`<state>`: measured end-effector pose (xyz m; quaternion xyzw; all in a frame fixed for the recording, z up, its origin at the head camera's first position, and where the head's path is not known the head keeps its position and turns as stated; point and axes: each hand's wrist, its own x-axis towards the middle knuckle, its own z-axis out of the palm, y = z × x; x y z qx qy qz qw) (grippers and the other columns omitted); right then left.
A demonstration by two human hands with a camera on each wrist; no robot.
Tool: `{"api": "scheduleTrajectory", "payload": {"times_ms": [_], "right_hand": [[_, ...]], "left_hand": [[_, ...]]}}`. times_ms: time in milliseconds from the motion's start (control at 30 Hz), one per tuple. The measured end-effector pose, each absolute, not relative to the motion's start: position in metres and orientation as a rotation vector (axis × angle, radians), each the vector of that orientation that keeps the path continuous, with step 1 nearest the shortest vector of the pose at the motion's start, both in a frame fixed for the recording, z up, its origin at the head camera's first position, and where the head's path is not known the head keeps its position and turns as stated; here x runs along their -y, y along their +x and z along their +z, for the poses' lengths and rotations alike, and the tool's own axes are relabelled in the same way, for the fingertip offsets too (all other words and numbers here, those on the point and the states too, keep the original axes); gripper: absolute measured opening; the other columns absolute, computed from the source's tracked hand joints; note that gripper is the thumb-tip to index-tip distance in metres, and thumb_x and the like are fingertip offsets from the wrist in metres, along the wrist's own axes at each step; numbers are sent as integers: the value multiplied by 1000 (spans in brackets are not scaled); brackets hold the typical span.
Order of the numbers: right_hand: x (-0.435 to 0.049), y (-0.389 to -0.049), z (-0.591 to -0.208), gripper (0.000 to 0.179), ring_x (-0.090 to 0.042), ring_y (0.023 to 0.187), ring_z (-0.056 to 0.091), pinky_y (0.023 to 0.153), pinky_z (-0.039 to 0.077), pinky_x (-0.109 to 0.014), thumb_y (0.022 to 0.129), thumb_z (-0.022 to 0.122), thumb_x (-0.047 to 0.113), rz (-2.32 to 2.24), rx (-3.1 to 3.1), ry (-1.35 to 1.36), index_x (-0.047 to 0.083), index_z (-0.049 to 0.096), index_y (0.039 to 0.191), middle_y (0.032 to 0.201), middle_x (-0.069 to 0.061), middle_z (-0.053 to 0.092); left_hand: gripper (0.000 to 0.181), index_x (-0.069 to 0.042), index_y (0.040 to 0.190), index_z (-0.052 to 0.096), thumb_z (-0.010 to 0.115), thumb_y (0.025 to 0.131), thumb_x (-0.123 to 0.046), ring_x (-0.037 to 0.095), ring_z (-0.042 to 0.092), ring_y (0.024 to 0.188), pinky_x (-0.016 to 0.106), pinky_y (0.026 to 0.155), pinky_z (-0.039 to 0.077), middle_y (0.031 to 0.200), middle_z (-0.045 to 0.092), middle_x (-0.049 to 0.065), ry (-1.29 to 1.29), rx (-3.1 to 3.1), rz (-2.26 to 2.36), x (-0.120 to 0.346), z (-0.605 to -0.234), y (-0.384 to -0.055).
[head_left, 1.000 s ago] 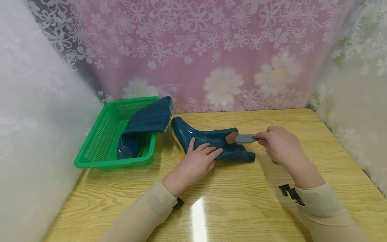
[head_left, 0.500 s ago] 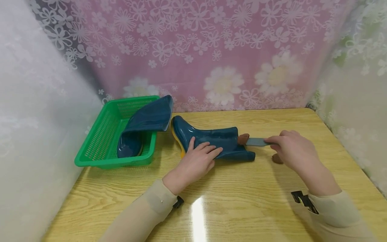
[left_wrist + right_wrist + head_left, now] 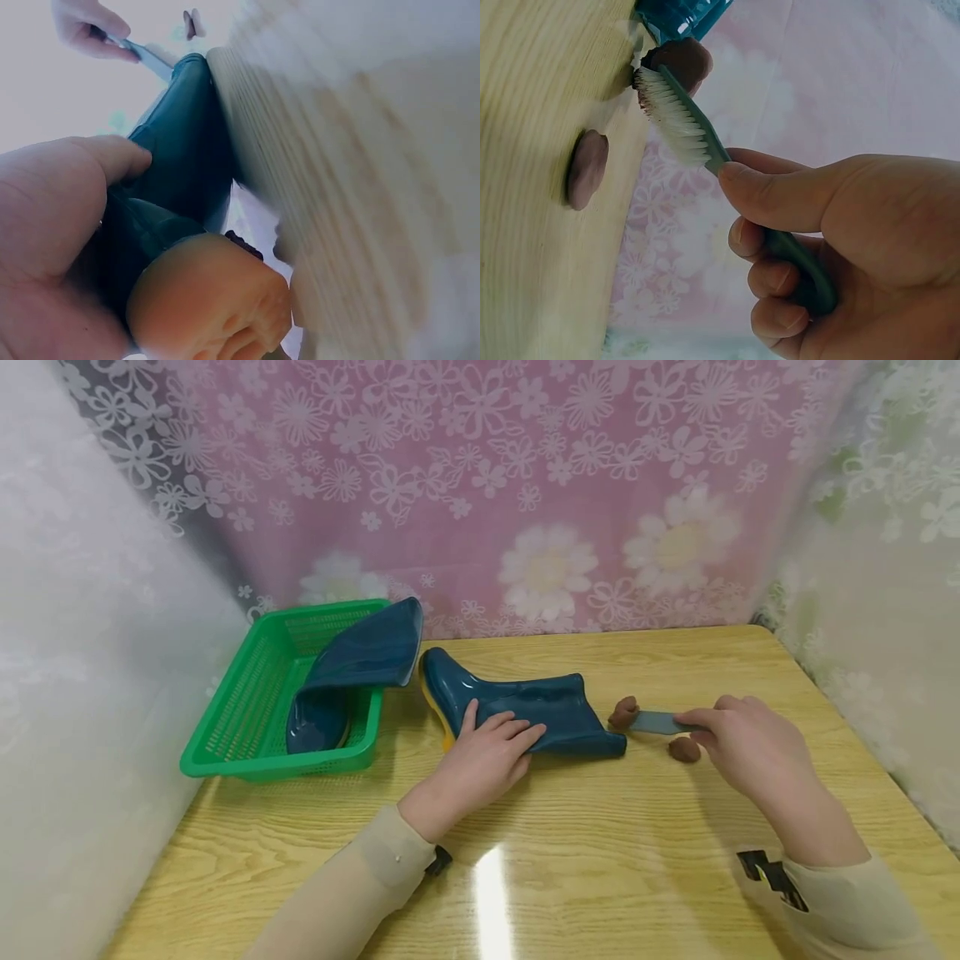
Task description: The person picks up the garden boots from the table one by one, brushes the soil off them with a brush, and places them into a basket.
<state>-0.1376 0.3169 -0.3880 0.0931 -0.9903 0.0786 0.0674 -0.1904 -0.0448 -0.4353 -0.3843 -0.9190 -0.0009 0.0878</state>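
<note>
A dark blue rubber boot (image 3: pixel 540 710) with a yellow sole lies on its side, its top facing right. Over its ankle, my left hand (image 3: pixel 476 764) presses down with spread fingers; the thumb (image 3: pixel 124 159) lies along the near side in the left wrist view, above the orange-looking heel (image 3: pixel 210 296). My right hand (image 3: pixel 753 747) grips the handle of a grey-green brush (image 3: pixel 654 722) with white bristles (image 3: pixel 671 116). At the brush's tip, just right of the boot's opening, is a brown clay-like lump (image 3: pixel 623 713). Another brown lump (image 3: pixel 684 749) lies on the table below the brush.
A green plastic basket (image 3: pixel 225 710) stands at the left with a second blue boot (image 3: pixel 367 652) in it, its shaft leaning over the basket's right rim. The wood-grain table (image 3: pixel 585 860) ends at a floral curtain (image 3: pixel 480 510) behind.
My right hand has drawn the brush rightward out of the boot's opening, the brown lump moving along at its tip. The other lump has come into full view. My left hand stays on the boot.
</note>
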Motion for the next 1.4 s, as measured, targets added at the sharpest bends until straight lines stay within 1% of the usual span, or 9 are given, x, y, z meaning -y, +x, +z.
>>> {"api": "scheduleTrajectory", "payload": {"times_ms": [167, 367, 567, 800, 1000, 1100, 1233, 1300, 1400], "right_hand": [[-324, -131, -392, 33, -32, 78, 56, 54, 45, -40, 97, 84, 8, 235, 2917, 214, 9, 82, 131, 90, -8, 64], [-331, -124, -394, 36, -32, 76, 51, 50, 39, -38, 93, 87, 5, 232, 2784, 132, 11, 82, 129, 89, -11, 62], [-335, -118, -393, 36, -32, 76, 49, 53, 39, -40, 98, 83, 8, 281, 2772, 90, 10, 79, 134, 96, -15, 65], [-336, -119, -394, 33, -38, 82, 55, 52, 40, -41, 106, 76, 14, 362, 2758, 67, 9, 75, 139, 100, -18, 67], [-337, -121, -395, 35, -43, 83, 59, 47, 38, -40, 112, 68, 18, 394, 2759, 11, 9, 71, 146, 104, -23, 68], [-338, -121, -396, 36, -40, 76, 60, 44, 36, -39, 113, 66, 19, 403, 2751, -10, 9, 70, 147, 102, -22, 69], [-339, -120, -397, 36, -30, 63, 54, 44, 35, -38, 115, 63, 20, 416, 2734, -31, 10, 69, 149, 98, -17, 69], [-339, -120, -397, 36, -27, 60, 52, 43, 34, -38, 115, 62, 21, 419, 2728, -40, 10, 68, 149, 98, -16, 69], [-341, -119, -396, 36, -26, 59, 51, 43, 34, -39, 115, 62, 21, 426, 2732, -54, 10, 68, 149, 97, -16, 68]], "left_hand": [[56, -27, 165, 55, 62, 114, -48, 26, 51, 152, 76, 127, 19, 158, 63, -2, -1133, 2786, -11, 43, -433, -189], [63, -27, 164, 56, 63, 110, -58, 27, 52, 150, 75, 127, 20, 159, 62, -2, -1113, 2816, 26, 31, -422, -189], [68, -28, 166, 53, 64, 107, -62, 25, 53, 149, 73, 128, 21, 158, 62, -3, -1123, 2815, 109, 8, -408, -188], [69, -28, 166, 53, 64, 108, -62, 25, 53, 149, 70, 128, 24, 159, 61, -4, -1144, 2806, 123, -15, -404, -187], [72, -26, 167, 51, 64, 107, -63, 24, 52, 149, 69, 128, 26, 160, 60, -5, -1164, 2809, 122, -32, -407, -189], [73, -26, 167, 51, 63, 107, -64, 23, 53, 149, 68, 128, 28, 160, 60, -5, -1171, 2798, 137, -40, -410, -189], [74, -26, 168, 49, 62, 107, -65, 23, 52, 149, 68, 128, 28, 160, 59, -5, -1171, 2811, 160, -52, -412, -189], [74, -26, 168, 49, 62, 107, -65, 23, 52, 149, 67, 128, 28, 161, 59, -5, -1172, 2822, 160, -57, -414, -190], [75, -26, 168, 50, 64, 106, -66, 23, 54, 147, 66, 128, 28, 160, 60, -5, -1172, 2827, 161, -65, -419, -190]]}}
